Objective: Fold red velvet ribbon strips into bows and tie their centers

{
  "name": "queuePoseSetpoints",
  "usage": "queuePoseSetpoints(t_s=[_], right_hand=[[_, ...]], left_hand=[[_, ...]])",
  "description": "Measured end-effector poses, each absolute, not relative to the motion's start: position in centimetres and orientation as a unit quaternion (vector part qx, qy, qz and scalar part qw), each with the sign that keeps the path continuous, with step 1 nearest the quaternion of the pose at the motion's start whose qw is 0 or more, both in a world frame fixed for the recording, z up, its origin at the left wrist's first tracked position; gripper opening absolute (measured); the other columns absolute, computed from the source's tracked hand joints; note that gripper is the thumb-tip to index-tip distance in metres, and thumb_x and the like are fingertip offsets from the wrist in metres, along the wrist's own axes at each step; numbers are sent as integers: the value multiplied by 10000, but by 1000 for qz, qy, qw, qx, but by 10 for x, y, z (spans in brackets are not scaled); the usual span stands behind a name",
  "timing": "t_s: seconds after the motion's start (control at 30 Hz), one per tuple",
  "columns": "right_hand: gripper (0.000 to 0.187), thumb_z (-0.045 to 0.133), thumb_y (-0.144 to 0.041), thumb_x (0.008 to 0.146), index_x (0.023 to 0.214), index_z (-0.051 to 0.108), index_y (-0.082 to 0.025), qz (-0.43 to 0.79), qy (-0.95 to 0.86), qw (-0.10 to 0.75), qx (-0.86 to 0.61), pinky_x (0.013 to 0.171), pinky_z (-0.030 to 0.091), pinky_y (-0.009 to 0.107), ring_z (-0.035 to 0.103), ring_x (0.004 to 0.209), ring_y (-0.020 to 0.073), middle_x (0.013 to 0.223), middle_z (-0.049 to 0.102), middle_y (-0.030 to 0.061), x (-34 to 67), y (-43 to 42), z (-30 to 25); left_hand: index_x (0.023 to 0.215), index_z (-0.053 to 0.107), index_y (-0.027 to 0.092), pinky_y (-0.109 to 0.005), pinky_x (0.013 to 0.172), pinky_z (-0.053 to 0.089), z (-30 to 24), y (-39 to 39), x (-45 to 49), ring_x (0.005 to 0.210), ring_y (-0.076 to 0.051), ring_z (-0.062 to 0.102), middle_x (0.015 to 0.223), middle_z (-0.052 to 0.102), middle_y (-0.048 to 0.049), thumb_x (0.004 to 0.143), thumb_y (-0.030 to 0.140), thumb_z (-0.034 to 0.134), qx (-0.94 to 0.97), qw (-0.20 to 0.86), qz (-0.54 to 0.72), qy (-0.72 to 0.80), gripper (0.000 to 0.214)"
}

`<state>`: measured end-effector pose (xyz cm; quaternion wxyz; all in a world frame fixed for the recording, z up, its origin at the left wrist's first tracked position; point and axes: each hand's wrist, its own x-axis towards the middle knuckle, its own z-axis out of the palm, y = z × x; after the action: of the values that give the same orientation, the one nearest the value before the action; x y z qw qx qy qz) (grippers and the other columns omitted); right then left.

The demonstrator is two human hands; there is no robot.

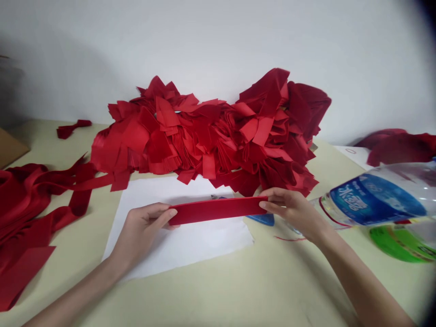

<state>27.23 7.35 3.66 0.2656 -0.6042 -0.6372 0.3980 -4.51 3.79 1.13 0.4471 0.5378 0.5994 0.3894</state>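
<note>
A short length of red ribbon (218, 211) is stretched nearly level between my two hands, above a white sheet of paper (184, 247). My left hand (145, 229) pinches its left end between thumb and fingers. At the other end, my right hand (293, 209) has the ribbon between thumb and fingertips. Behind the ribbon, partly hidden, lies a tool with a blue handle (264, 220); its kind is hard to make out. Just beyond the paper rises a big heap of cut red ribbon pieces (204, 136).
Long loose red ribbon (30, 204) piles up at the left. On the right lie a clear plastic bottle with a blue label (374, 197) and a green-labelled item (403, 243). More dark red fabric (402, 147) sits at the far right. A white wall (204, 36) closes off the table's back.
</note>
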Motion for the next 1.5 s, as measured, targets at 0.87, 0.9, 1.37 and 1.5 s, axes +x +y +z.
queuePoseSetpoints(t_s=[0.87,0.9,1.37,1.5], right_hand=[[262,677,-448,734,730,634,-190,518,-515,365,-577,706,482,227,581,710,116,743,633,4,278,73,46],[269,681,-452,728,725,631,-188,516,-513,370,-577,697,481,226,579,698,115,733,630,3,278,73,46],[304,446,-457,873,701,426,-208,269,-654,330,-626,459,320,235,387,447,102,504,447,-42,247,56,35],[287,455,-433,874,698,405,-212,238,-651,366,-622,454,289,232,376,500,109,566,439,-26,242,50,42]], left_hand=[[670,668,198,-213,598,515,22,36,-50,580,-159,681,548,711,-3,760,359,629,519,453,386,614,188],[668,668,199,-216,598,512,22,36,-50,578,-159,677,547,710,-3,762,359,625,520,453,385,613,190],[533,578,195,-234,563,386,19,40,-59,541,-125,491,512,539,30,795,367,585,516,465,422,582,314],[560,613,199,-250,589,406,21,43,-61,545,-133,513,522,552,24,782,368,599,520,480,409,576,280]])
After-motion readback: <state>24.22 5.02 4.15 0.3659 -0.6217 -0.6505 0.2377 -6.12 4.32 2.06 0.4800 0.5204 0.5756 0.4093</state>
